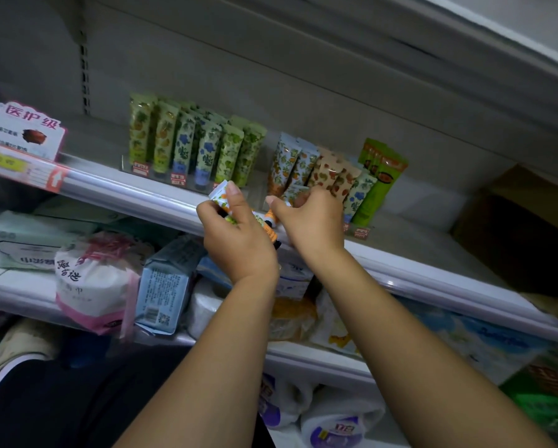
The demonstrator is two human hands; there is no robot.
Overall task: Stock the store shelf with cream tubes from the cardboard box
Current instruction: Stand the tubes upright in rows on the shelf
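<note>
You are holding your left hand (239, 234) just in front of the shelf (135, 194) rail, its fingers curling around an orange-print cream tube (222, 194); the tube's flat crimped end is sticking up past your fingertips and an orange cap end is poking out on the side toward your other hand. Whether more than one tube is sitting in that grip is not clear. Your right hand (310, 221) is reaching over the rail beside it, thumb and curled fingers pinching a standing tube (293, 193) at the front of the mixed row of tubes (332, 177), which is standing directly beyond your knuckles. Two taller bright green tubes (381, 173) are leaning at the far right end of that row. Beyond and to the left of your left hand, a block of green-print tubes (187, 147) is standing upright, with a bare strip of shelf separating it from the mixed row. The cardboard box (514, 240) is sitting on the same shelf, well to the right of your right hand. Below your wrists, tissue packs (96, 279) are crowding the lower shelf.
</note>
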